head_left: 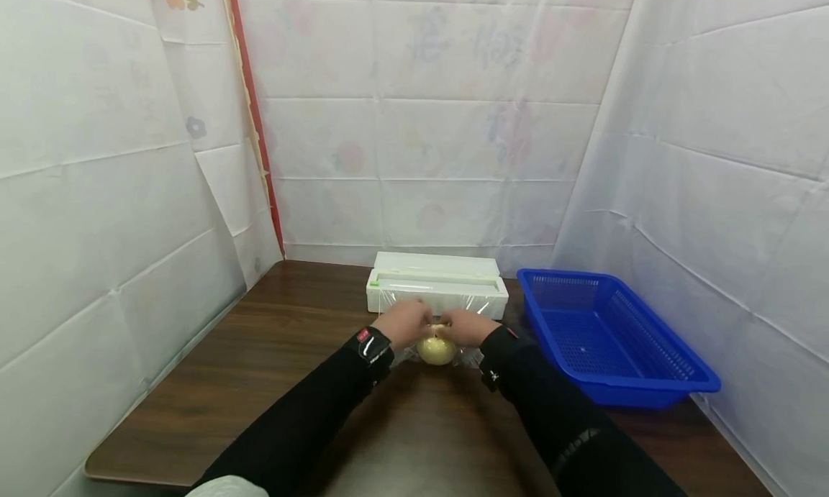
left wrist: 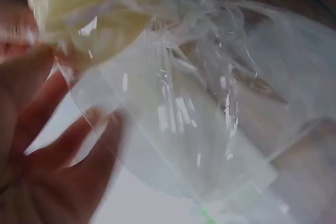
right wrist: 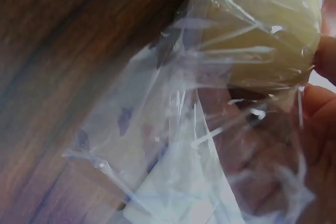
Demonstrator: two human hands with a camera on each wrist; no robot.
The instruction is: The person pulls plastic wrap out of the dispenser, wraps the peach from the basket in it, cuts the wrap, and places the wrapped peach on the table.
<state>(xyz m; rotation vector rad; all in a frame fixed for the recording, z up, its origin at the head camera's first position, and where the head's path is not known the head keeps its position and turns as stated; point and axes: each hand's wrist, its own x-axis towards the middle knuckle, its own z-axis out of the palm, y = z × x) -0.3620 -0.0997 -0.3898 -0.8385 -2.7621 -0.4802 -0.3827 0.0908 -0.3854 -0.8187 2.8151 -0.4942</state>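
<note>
With both arms stretched forward, left hand [head_left: 404, 323] and right hand [head_left: 468, 327] pinch clear plastic film [left wrist: 178, 114] over round yellow object [head_left: 436, 350].

Noted at centre of frame: clear, glossy, crinkled plastic film [left wrist: 163, 108] over smooth round item [head_left: 436, 351]. Just above, matt, foam-like box [head_left: 437, 272]. At right, smooth, perforated plastic basket [head_left: 648, 383]. Lower frame: wood-grain surface [head_left: 259, 360], low sheen. Upper frame: thin, creased sheeting [head_left: 440, 137]; cloth or plastic unclear.
</note>
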